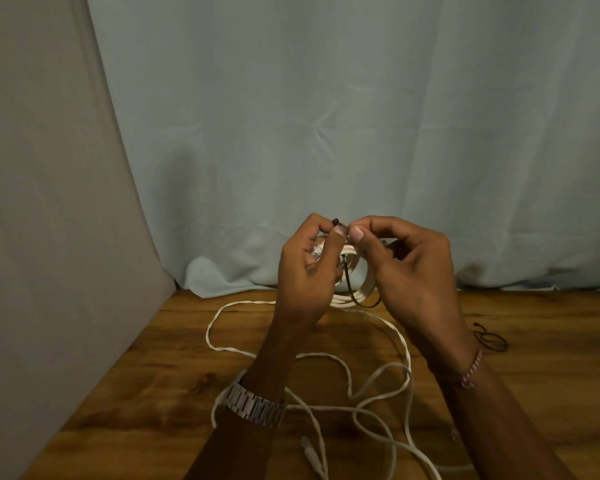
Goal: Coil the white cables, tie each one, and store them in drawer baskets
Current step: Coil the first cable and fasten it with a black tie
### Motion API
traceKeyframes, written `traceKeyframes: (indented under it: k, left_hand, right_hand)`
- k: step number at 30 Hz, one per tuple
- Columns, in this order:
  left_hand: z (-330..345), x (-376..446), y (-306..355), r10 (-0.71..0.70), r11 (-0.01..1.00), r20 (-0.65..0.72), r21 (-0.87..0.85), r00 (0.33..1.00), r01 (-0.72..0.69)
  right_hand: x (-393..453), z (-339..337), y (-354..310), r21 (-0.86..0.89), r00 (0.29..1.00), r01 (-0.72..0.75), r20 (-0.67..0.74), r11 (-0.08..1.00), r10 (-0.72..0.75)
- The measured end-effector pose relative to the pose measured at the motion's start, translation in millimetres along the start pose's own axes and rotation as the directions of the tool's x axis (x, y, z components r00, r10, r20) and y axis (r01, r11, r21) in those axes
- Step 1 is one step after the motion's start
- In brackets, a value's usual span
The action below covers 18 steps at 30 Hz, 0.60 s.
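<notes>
A coiled white cable [362,289] hangs between both raised hands above the wooden table [160,386]. My left hand [305,271] grips the coil and pinches one end of a thin black tie [347,287] near its top. My right hand [413,271] pinches the tie's other end beside it; the tie loops down around the coil. A second white cable [374,375] lies loose and tangled on the table below my forearms, its plug [309,452] near the front edge.
Several spare black ties [490,339] lie on the table at the right. A pale blue cloth [326,133] hangs behind the table and a grey wall [42,202] stands at the left. No drawer baskets show.
</notes>
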<state>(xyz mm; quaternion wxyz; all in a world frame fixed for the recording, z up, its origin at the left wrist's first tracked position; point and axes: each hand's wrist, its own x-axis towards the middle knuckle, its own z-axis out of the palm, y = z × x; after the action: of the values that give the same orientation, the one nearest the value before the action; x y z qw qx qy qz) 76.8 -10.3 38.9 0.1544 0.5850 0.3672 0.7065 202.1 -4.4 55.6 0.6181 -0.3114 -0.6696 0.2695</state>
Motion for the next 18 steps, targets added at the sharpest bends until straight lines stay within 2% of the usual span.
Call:
traceKeyframes:
  k: [11, 18]
  left_hand:
    - [1.6, -1.5, -5.5, 0.053, 0.998, 0.014, 0.044, 0.998, -0.054]
    - [2.1, -3.2, -8.2, 0.157, 0.976, 0.043, 0.149, 0.987, -0.161]
  right_hand:
    - [-0.9, -0.7, -1.6, -0.012, 0.999, -0.029, -0.034, 0.999, 0.029]
    - [-1.5, -3.3, -3.6, -0.012, 0.996, -0.083, -0.017, 0.996, 0.083]
